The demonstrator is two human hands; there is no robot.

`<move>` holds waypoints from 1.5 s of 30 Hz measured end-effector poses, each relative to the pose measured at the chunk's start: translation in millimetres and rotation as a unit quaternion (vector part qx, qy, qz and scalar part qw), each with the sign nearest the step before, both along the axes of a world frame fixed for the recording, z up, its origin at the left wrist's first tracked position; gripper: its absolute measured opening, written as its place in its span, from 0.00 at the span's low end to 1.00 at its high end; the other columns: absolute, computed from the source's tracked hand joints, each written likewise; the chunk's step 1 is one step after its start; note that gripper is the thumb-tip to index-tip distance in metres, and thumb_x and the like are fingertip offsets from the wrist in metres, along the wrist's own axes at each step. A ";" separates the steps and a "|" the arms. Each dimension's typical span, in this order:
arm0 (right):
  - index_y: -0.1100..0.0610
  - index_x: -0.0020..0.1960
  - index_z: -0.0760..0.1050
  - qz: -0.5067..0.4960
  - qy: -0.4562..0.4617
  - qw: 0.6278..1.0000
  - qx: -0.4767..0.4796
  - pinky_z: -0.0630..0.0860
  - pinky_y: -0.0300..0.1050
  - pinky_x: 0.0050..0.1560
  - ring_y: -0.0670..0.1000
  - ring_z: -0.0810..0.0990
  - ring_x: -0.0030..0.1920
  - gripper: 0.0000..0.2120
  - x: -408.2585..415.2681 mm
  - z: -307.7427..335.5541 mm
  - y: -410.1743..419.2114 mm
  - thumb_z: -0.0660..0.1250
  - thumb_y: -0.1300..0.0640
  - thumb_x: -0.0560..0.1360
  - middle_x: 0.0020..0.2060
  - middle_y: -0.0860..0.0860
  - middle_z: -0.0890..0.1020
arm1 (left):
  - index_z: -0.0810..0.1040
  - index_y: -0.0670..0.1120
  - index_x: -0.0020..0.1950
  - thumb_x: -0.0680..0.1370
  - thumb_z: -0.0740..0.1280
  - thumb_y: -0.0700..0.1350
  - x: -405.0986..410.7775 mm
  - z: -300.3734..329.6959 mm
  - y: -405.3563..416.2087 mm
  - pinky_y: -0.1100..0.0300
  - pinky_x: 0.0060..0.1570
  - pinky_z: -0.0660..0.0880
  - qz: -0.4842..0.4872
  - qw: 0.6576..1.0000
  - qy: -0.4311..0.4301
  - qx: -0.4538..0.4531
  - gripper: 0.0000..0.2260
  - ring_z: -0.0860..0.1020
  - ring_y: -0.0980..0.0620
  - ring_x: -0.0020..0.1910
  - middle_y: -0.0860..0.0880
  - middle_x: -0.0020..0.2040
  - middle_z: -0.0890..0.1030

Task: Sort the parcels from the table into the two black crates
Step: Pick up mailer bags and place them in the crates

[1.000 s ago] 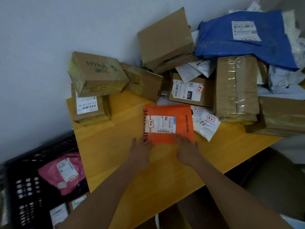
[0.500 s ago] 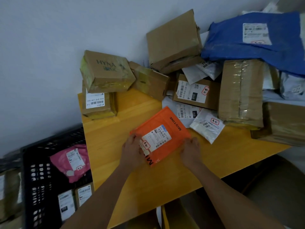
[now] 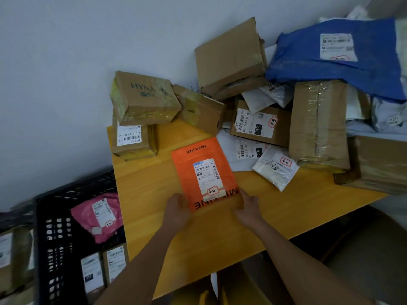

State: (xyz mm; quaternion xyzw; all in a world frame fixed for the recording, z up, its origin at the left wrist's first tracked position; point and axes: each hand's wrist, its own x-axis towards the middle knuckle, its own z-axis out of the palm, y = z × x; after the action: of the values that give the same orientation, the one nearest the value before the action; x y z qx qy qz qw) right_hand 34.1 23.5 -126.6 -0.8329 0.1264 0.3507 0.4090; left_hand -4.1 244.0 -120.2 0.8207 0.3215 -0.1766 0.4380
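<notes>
The orange parcel (image 3: 203, 173), lying flat near the desk's (image 3: 275, 213) middle, is gripped at its near corners by the left hand (image 3: 177, 209) and right hand (image 3: 247, 205).

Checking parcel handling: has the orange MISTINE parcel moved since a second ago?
Yes. The orange MISTINE parcel has turned a quarter turn on the table; its label now runs lengthwise toward the person.
</notes>
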 end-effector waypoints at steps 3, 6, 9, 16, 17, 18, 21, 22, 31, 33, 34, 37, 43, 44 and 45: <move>0.43 0.79 0.50 -0.027 0.039 0.999 0.010 0.73 0.38 0.47 0.52 0.69 0.56 0.36 9.5 1.9 -1.6 0.63 0.60 0.78 0.73 0.56 0.55 | 0.70 0.44 0.67 0.76 0.69 0.44 6.3 4.6 -1.5 0.51 0.61 0.72 0.183 0.970 0.061 -0.147 0.21 0.76 0.43 0.61 0.43 0.61 0.77; 0.42 0.78 0.58 -0.045 0.070 0.996 0.019 0.75 0.46 0.59 0.55 0.71 0.63 0.34 20.4 4.5 1.5 0.66 0.56 0.76 0.72 0.55 0.60 | 0.67 0.44 0.72 0.69 0.69 0.47 9.9 3.7 0.6 0.46 0.65 0.72 0.183 0.961 0.088 -0.189 0.32 0.75 0.42 0.64 0.42 0.65 0.77; 0.54 0.68 0.71 -0.098 0.058 0.993 0.037 0.75 0.48 0.57 0.53 0.75 0.59 0.21 26.2 3.3 2.7 0.69 0.55 0.76 0.65 0.55 0.74 | 0.72 0.43 0.61 0.76 0.68 0.37 9.3 11.7 -2.3 0.53 0.52 0.77 0.187 0.957 0.078 -0.209 0.14 0.79 0.47 0.51 0.46 0.51 0.81; 0.55 0.49 0.75 -0.166 0.048 0.979 0.109 0.78 0.53 0.57 0.53 0.81 0.48 0.06 25.8 13.7 -1.0 0.71 0.61 0.75 0.52 0.57 0.82 | 0.75 0.44 0.59 0.78 0.67 0.35 -9.3 18.8 12.4 0.53 0.46 0.78 0.244 0.917 0.022 -0.314 0.11 0.82 0.46 0.47 0.44 0.52 0.83; 0.55 0.49 0.76 -0.176 0.043 0.976 0.123 0.78 0.54 0.59 0.54 0.81 0.50 0.06 25.3 16.5 -1.0 0.71 0.62 0.75 0.51 0.56 0.82 | 0.75 0.44 0.58 0.78 0.67 0.35 -11.3 22.0 14.2 0.52 0.48 0.78 0.252 0.910 0.006 -0.329 0.10 0.82 0.46 0.47 0.44 0.51 0.83; 0.56 0.48 0.76 -0.186 0.038 0.972 0.140 0.78 0.56 0.60 0.54 0.81 0.51 0.06 24.8 20.9 -0.3 0.71 0.63 0.75 0.50 0.55 0.83 | 0.76 0.44 0.57 0.78 0.67 0.35 -12.8 27.4 15.4 0.52 0.49 0.78 0.256 0.905 -0.010 -0.341 0.10 0.82 0.47 0.47 0.45 0.50 0.84; 0.56 0.45 0.76 -0.204 0.031 0.958 0.201 0.76 0.56 0.61 0.52 0.80 0.48 0.06 23.0 35.1 3.5 0.71 0.66 0.75 0.45 0.52 0.82 | 0.79 0.46 0.52 0.78 0.67 0.35 -13.7 46.5 18.3 0.55 0.48 0.75 0.285 0.886 -0.057 -0.362 0.07 0.81 0.51 0.42 0.49 0.43 0.85; 0.56 0.45 0.76 -0.203 0.028 0.955 0.215 0.76 0.56 0.61 0.52 0.79 0.48 0.06 22.6 40.0 4.8 0.71 0.66 0.75 0.44 0.52 0.82 | 0.79 0.46 0.52 0.77 0.68 0.36 -13.8 53.4 20.2 0.55 0.48 0.75 0.297 0.878 -0.069 -0.369 0.06 0.81 0.51 0.42 0.48 0.43 0.85; 0.50 0.29 0.72 -0.153 -0.052 0.927 0.338 0.71 0.49 0.49 0.52 0.71 0.44 0.21 28.7 91.6 32.6 0.70 0.70 0.73 0.33 0.49 0.75 | 0.80 0.44 0.47 0.71 0.72 0.42 -25.9 118.3 34.7 0.59 0.47 0.76 0.352 0.830 -0.174 -0.397 0.06 0.82 0.53 0.42 0.47 0.44 0.85; 0.50 0.29 0.73 -0.126 -0.063 0.923 0.357 0.72 0.49 0.52 0.52 0.73 0.44 0.21 28.1 102.4 36.9 0.70 0.71 0.72 0.32 0.48 0.76 | 0.79 0.43 0.47 0.69 0.72 0.43 -34.7 128.3 38.8 0.59 0.47 0.78 0.362 0.817 -0.197 -0.403 0.09 0.82 0.53 0.42 0.47 0.44 0.85; 0.51 0.30 0.73 -0.112 -0.068 0.922 0.364 0.72 0.48 0.52 0.51 0.74 0.42 0.20 27.4 106.4 38.8 0.70 0.72 0.72 0.31 0.47 0.77 | 0.79 0.43 0.48 0.69 0.72 0.43 -40.0 132.0 40.6 0.60 0.47 0.80 0.365 0.811 -0.206 -0.407 0.10 0.82 0.52 0.42 0.46 0.46 0.85; 0.56 0.34 0.73 -0.075 -0.080 0.917 0.383 0.73 0.42 0.47 0.45 0.76 0.37 0.15 23.3 114.0 46.2 0.70 0.73 0.71 0.29 0.45 0.78 | 0.79 0.42 0.48 0.71 0.71 0.42 -58.0 142.3 43.2 0.63 0.40 0.81 0.385 0.796 -0.223 -0.410 0.08 0.83 0.54 0.39 0.46 0.44 0.85; 0.58 0.35 0.72 -0.014 -0.080 0.913 0.400 0.74 0.32 0.40 0.40 0.77 0.33 0.15 2.7 122.8 76.7 0.70 0.75 0.70 0.28 0.44 0.80 | 0.79 0.40 0.52 0.73 0.70 0.42 -105.1 156.4 53.6 0.64 0.37 0.81 0.445 0.757 -0.248 -0.409 0.09 0.83 0.55 0.37 0.46 0.42 0.85; 0.58 0.35 0.72 0.000 -0.078 0.913 0.401 0.73 0.32 0.40 0.40 0.76 0.32 0.15 -2.1 124.6 82.4 0.70 0.74 0.70 0.28 0.44 0.80 | 0.79 0.40 0.52 0.74 0.70 0.41 -113.5 158.2 56.2 0.64 0.36 0.81 0.454 0.749 -0.252 -0.411 0.09 0.83 0.55 0.36 0.46 0.42 0.85; 0.58 0.35 0.72 0.014 -0.078 0.913 0.401 0.73 0.31 0.39 0.40 0.76 0.32 0.15 -6.9 125.9 88.0 0.70 0.74 0.70 0.28 0.44 0.80 | 0.79 0.40 0.51 0.76 0.68 0.40 -121.9 160.7 58.2 0.64 0.35 0.81 0.464 0.741 -0.254 -0.414 0.07 0.83 0.55 0.35 0.45 0.41 0.85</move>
State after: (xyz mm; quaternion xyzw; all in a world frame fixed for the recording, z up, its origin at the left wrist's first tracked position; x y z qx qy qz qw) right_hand 27.2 111.5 -0.7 -0.6255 -0.0684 0.3118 0.7119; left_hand -126.1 302.2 40.5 0.3227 0.4344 0.1482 0.8278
